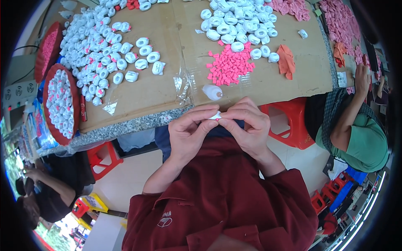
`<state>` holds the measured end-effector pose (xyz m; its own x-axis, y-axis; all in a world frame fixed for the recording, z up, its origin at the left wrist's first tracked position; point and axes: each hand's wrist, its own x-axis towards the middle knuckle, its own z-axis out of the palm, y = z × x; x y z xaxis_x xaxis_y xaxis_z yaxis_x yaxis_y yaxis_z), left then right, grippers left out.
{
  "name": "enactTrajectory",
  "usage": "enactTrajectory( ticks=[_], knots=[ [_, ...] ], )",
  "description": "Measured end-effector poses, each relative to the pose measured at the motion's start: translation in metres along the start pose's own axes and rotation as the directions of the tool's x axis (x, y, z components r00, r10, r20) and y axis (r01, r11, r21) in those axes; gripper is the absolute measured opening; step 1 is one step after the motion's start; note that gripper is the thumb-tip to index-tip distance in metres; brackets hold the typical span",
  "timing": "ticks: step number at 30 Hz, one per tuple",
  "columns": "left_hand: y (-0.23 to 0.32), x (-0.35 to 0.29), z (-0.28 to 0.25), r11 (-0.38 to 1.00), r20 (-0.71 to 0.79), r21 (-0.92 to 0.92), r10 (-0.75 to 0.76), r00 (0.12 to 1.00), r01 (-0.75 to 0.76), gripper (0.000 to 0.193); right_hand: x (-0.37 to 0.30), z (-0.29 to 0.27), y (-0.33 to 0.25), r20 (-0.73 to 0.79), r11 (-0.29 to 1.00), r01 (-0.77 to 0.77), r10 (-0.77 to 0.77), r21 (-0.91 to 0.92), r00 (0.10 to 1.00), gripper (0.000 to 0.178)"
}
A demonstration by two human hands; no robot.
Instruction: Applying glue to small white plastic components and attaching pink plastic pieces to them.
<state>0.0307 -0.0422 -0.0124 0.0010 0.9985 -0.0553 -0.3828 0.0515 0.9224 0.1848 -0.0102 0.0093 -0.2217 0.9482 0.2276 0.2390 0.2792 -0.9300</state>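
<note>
Just past the table's near edge, my left hand (pixel 188 129) and my right hand (pixel 250 124) meet fingertip to fingertip. Both pinch one small white plastic piece (pixel 215 116), which has a bit of pink on its near side; fingers cover much of it. Right beyond the fingers, a translucent squeeze bottle (pixel 212 92) with a brownish tip lies on its side on the cardboard. Farther back is a heap of small bright pink pieces (pixel 228 65). A pile of rounded white pieces with oval openings (pixel 238 23) sits behind that.
More white pieces, many with pink parts, spread over the left (pixel 90 54). A red basket (pixel 76 100) of them stands at the left edge. An orange crumpled item (pixel 286 62) lies right. Red stools (pixel 289 125) stand below the table. A person in green (pixel 364 138) works at right.
</note>
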Motion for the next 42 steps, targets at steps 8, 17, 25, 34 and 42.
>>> enactTrajectory(
  ticks=[8,17,25,34,42],
  knots=[
    [0.015,0.013,-0.013,0.749,0.019,0.613,0.305,0.952,-0.252,0.017,0.008,0.0,-0.001,-0.054,0.999,0.004,-0.007,-0.05,0.999,0.014],
    [0.038,0.053,-0.042,0.158,0.13,0.962,0.448,0.885,-0.221,0.032,0.028,0.019,0.0,-0.096,0.952,0.072,-0.105,-0.298,0.99,0.038],
    [0.056,0.114,-0.085,-0.409,0.351,0.892,0.361,0.864,-0.191,0.024,0.029,0.025,0.01,-0.074,0.955,0.147,-0.171,-0.256,0.982,0.034],
    [0.063,0.146,-0.085,-0.504,0.348,0.857,0.417,0.84,-0.105,0.024,0.026,0.023,0.022,-0.14,0.966,0.154,-0.185,-0.207,0.973,0.032],
    [0.033,0.183,-0.014,0.36,0.526,0.748,0.192,0.829,-0.558,0.03,0.026,0.021,0.02,-0.132,0.97,0.194,-0.214,-0.15,0.968,0.031]
  ],
)
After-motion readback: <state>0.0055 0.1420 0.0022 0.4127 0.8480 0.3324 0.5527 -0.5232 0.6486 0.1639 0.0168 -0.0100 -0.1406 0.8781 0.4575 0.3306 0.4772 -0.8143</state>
